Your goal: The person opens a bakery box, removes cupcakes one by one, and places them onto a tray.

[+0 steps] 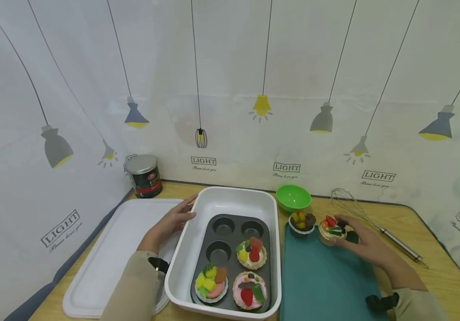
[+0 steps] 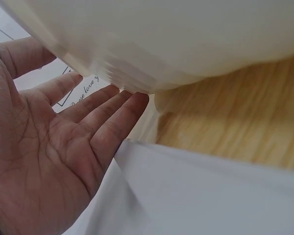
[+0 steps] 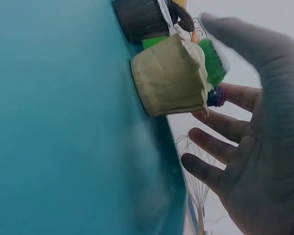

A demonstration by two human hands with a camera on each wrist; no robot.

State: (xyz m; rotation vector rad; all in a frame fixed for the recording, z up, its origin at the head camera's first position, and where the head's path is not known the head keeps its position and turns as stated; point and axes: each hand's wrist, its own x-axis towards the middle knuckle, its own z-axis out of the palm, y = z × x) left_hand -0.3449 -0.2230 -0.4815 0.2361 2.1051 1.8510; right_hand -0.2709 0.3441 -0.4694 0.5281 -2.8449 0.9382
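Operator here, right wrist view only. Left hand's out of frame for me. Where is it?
Observer: Left hand is against the left side of the white tub.
Operator: Tub's not in my view either. Contents?
Observer: A dark muffin tin with three topped tarts in it.
Operator: Any free cups?
Observer: Three empty cups: the two far ones and the middle left one.
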